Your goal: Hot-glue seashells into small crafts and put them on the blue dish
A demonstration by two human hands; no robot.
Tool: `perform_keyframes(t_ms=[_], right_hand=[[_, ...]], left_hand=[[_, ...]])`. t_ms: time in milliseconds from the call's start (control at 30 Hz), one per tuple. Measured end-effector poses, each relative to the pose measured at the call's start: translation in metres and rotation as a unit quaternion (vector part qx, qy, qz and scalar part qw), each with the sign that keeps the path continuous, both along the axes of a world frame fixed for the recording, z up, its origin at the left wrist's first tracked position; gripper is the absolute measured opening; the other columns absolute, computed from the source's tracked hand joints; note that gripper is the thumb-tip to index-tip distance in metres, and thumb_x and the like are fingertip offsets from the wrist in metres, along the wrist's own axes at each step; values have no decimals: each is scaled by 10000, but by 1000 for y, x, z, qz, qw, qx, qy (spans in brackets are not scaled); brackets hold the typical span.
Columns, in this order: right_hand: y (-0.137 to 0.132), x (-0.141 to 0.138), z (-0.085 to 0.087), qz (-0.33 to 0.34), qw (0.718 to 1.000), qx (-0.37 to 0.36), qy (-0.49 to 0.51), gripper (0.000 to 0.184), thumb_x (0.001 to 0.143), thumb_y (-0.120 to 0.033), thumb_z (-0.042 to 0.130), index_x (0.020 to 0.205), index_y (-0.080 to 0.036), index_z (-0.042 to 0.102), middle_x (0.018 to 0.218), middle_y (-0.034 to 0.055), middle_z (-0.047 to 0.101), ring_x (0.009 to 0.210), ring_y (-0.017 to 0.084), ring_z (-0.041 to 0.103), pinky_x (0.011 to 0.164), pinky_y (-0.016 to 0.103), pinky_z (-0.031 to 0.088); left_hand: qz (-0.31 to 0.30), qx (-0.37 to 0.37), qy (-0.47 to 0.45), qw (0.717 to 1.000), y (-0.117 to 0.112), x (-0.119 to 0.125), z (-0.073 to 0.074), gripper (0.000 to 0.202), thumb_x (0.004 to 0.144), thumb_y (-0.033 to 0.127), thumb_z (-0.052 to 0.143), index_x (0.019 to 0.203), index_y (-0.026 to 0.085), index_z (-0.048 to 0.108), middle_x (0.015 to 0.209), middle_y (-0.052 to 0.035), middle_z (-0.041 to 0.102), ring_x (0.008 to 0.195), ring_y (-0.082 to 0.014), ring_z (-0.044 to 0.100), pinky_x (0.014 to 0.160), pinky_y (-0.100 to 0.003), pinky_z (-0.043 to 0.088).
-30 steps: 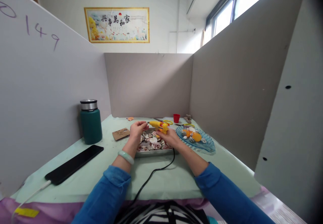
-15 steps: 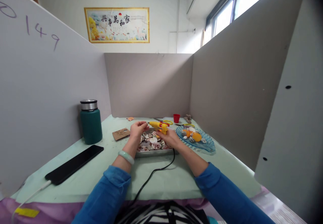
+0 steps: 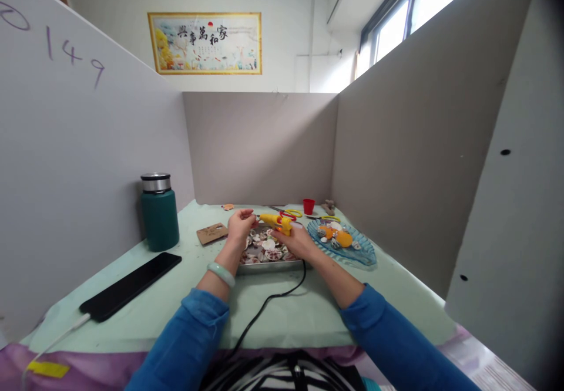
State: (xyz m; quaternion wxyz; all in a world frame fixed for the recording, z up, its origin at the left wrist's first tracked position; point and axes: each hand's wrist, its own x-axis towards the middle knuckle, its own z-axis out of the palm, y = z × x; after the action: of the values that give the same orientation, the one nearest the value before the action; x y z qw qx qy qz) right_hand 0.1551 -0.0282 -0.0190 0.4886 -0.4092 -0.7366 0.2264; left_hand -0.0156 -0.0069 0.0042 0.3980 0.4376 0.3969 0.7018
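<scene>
My right hand (image 3: 296, 239) is wrapped round the handle of a yellow hot glue gun (image 3: 277, 221), its nozzle pointing left. Close to that nozzle, my left hand (image 3: 241, 225) is closed in a pinch; what lies between its fingertips is too small to make out. Both hands are above a metal tray (image 3: 273, 268) full of seashells (image 3: 268, 245). From the glue gun a black cord (image 3: 269, 300) runs down over the tray's edge toward the front of the table.
A blue glass dish (image 3: 361, 253) with orange pieces and shells stands right. Behind are scissors (image 3: 293, 213), a red cup (image 3: 309, 206) and a piece of driftwood (image 3: 328, 207). Left are a brown card (image 3: 212, 233), a phone (image 3: 131, 286) and a green flask (image 3: 159, 218). Partitions enclose the table.
My left hand has shifted very slightly at the glue gun's nozzle, and the glue gun tilts a touch. Otherwise the scene looks the same.
</scene>
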Motion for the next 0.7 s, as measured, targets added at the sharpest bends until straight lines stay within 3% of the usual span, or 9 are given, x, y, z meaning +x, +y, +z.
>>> perform_keyframes(t_ms=[700], right_hand=[[-5,-2,2,-21,999,44,-13,286,710,-399,604,855,-156,645,721,13,637,653,155,563,597,249,436]], left_hand=[[-27,2,-17,999,3,-2,-4,239,546,86,695,725,130,542,585,14,592,536,-128,609,642,-286,510]])
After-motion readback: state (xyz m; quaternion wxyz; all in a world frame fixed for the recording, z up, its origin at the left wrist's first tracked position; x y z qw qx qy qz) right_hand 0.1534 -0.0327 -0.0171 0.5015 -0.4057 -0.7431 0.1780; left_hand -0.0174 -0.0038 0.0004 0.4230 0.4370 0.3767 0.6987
